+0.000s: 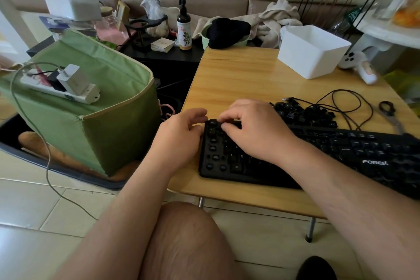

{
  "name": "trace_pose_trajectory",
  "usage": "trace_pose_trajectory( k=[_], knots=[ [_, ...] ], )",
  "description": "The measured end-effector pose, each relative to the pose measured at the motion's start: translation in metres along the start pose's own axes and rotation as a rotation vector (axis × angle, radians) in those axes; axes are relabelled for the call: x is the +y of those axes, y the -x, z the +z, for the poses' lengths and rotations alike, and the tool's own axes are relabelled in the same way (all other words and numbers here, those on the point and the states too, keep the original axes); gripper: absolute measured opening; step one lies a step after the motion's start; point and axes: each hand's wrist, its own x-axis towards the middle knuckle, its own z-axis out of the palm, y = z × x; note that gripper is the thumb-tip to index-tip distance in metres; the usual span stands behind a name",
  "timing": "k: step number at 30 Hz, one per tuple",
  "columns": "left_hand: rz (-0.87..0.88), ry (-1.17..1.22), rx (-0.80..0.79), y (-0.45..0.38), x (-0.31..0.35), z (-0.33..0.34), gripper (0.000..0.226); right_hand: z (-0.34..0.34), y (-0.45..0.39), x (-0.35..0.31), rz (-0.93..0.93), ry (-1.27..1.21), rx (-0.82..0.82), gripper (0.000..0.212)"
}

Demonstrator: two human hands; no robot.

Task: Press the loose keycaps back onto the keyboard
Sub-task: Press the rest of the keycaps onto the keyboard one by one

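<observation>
left hand (181, 129): at the keyboard's left edge, fingers curled loosely, thumb side against the casing; reads as bracing the board, no keycap visible in it.
keyboard (341, 154): black, long axis running left-right across the wooden table (238, 79), left end near the table's front-left corner. Left columns mostly bare switch stems; a few caps seated (Z, X, Alt legible).
right hand (252, 129): over the top-left corner, fingertips bent down onto the top rows. Probably pressing a cap there, but the fingers hide it, so can't tell whether one is held.
keycap pile (306, 113): loose black caps heaped on the table just behind the keyboard, right of the right hand. That hand is nearer, so the next pick is a short reach up-right.
cable (345, 102): black, looped on the table right of the pile.
</observation>
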Motion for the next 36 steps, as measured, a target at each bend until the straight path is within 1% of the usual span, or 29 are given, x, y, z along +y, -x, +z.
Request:
trace_pose_trajectory(
  k=[2, 6, 10, 13, 15, 19, 21, 23, 24, 27, 30, 32, 34, 35, 36],
  knots=[
    [0.004, -0.016, -0.019, 0.000, 0.000, 0.000, 0.046, 0.003, -0.004, -0.003, -0.012, 0.018, -0.030, 0.014],
    [0.029, -0.066, -0.046, 0.001, 0.002, 0.000, 0.048, 0.009, -0.013, -0.011, -0.026, 0.114, -0.136, 0.019],
    [0.048, -0.078, -0.068, 0.002, 0.002, 0.000, 0.050, 0.006, -0.016, -0.015, -0.060, 0.211, -0.138, 0.016],
    [0.057, -0.071, -0.099, 0.001, 0.000, -0.001, 0.051, 0.007, -0.014, -0.018, -0.137, 0.358, -0.145, 0.023],
    [0.068, -0.078, -0.117, 0.000, -0.001, -0.001, 0.051, 0.008, -0.015, -0.018, -0.173, 0.412, -0.162, 0.025],
    [0.061, -0.082, -0.135, 0.000, -0.002, -0.001, 0.053, 0.000, -0.023, -0.015, -0.159, 0.302, -0.295, 0.018],
    [0.057, -0.081, -0.141, 0.001, -0.002, -0.001, 0.053, -0.006, -0.029, -0.014, -0.136, 0.255, -0.324, 0.021],
    [0.057, -0.072, -0.153, 0.001, -0.001, -0.002, 0.052, -0.012, -0.036, -0.016, -0.131, 0.284, -0.346, 0.020],
    [0.055, -0.063, -0.159, 0.001, -0.001, -0.002, 0.050, -0.015, -0.039, -0.017, -0.152, 0.322, -0.364, 0.018],
    [0.049, -0.049, -0.163, 0.002, -0.002, -0.003, 0.048, -0.020, -0.046, -0.022, -0.290, 0.441, -0.438, 0.017],
    [0.046, -0.045, -0.170, 0.003, 0.000, -0.004, 0.052, -0.023, -0.046, -0.021, -0.390, 0.530, -0.490, 0.026],
    [0.047, -0.039, -0.170, 0.004, 0.002, -0.005, 0.051, -0.025, -0.045, -0.019, -0.461, 0.591, -0.474, 0.028],
    [0.056, -0.029, -0.173, 0.004, 0.003, -0.005, 0.045, -0.023, -0.046, -0.016, -0.537, 0.623, -0.424, 0.025],
    [0.058, -0.025, -0.177, 0.004, 0.003, -0.005, 0.042, -0.022, -0.046, -0.017, -0.534, 0.612, -0.420, 0.021],
    [0.058, -0.024, -0.181, 0.004, 0.004, -0.005, 0.039, -0.022, -0.047, -0.019, -0.470, 0.552, -0.432, 0.016]
  ],
)
